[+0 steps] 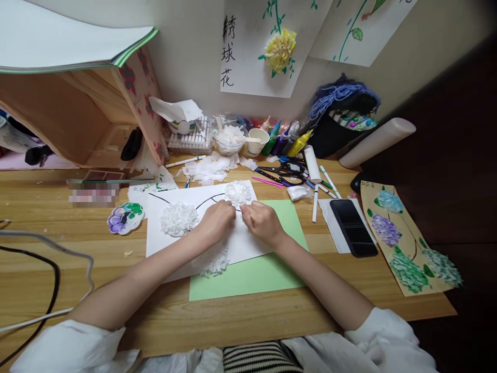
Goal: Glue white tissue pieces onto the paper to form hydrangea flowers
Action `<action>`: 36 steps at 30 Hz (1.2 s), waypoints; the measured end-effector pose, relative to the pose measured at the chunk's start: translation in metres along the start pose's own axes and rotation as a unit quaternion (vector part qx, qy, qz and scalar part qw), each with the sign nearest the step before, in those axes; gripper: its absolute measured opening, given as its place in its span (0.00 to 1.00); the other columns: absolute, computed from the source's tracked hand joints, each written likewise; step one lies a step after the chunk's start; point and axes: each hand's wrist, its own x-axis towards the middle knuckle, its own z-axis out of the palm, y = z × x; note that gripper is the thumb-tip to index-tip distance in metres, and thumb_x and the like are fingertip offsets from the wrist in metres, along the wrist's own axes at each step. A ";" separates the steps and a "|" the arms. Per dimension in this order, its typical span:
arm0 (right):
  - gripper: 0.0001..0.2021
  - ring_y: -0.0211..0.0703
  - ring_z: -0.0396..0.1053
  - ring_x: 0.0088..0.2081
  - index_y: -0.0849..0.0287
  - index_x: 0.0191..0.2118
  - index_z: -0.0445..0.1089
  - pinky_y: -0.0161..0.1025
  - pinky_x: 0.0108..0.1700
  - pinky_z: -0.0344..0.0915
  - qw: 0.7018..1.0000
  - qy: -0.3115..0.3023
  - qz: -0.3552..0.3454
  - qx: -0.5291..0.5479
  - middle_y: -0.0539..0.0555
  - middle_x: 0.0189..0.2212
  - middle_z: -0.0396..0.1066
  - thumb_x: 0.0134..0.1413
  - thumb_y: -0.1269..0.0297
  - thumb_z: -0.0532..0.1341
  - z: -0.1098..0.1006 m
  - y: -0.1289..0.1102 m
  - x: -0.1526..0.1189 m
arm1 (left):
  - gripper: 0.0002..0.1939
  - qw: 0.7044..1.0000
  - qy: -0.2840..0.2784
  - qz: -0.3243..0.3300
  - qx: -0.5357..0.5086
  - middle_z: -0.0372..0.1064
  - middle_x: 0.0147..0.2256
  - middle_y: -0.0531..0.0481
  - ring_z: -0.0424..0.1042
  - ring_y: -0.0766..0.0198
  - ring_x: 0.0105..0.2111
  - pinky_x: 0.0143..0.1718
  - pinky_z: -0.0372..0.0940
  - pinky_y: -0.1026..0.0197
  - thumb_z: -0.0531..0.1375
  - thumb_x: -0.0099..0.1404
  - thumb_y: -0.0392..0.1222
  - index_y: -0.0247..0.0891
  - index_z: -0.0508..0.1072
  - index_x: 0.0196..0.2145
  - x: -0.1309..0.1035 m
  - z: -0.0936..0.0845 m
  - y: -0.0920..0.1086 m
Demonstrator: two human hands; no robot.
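Observation:
My left hand (218, 219) and my right hand (261, 221) are both closed, close together over a white sheet of paper (159, 254). What their fingers pinch, if anything, is hidden or too small to make out. Drawn dark stems run across the sheet. A fluffy white paper flower (179, 219) sits on it left of my left hand, and another white paper flower (237, 192) lies just beyond both hands. A third white paper flower (214, 260) shows partly below my left forearm. Under the sheet lies a light green sheet (248, 280).
White paper scraps (212, 168) lie behind the sheet, with black scissors (287, 170), pens and paint bottles (281, 140) nearby. A phone (353, 228) and a flower picture (407, 243) are on the right. On the left are a painted palette (124, 218) and cables (58, 269).

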 end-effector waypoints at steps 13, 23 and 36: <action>0.28 0.35 0.57 0.16 0.58 0.17 0.65 0.35 0.21 0.53 0.828 0.189 0.390 0.356 0.50 0.10 0.62 0.62 0.52 0.42 -0.032 0.027 -0.041 | 0.10 0.999 0.013 -0.025 -0.027 0.72 0.32 0.46 0.69 0.62 0.33 0.33 0.60 0.63 0.53 0.59 0.35 0.36 0.75 0.31 0.019 -0.035 -0.036; 0.28 0.35 0.58 0.16 0.59 0.16 0.65 0.35 0.21 0.54 0.791 0.215 0.419 0.390 0.50 0.11 0.62 0.59 0.49 0.44 -0.028 0.036 -0.056 | 0.09 0.967 0.156 -0.043 0.197 0.69 0.37 0.43 0.66 0.55 0.41 0.38 0.59 0.59 0.57 0.58 0.40 0.35 0.73 0.35 0.070 -0.058 -0.078; 0.28 0.34 0.59 0.16 0.59 0.15 0.64 0.35 0.22 0.55 0.774 0.242 0.423 0.404 0.49 0.11 0.61 0.59 0.49 0.44 -0.034 0.037 -0.060 | 0.12 0.967 0.150 -0.049 0.199 0.71 0.34 0.43 0.67 0.55 0.39 0.36 0.59 0.58 0.51 0.60 0.35 0.35 0.75 0.31 0.078 -0.052 -0.081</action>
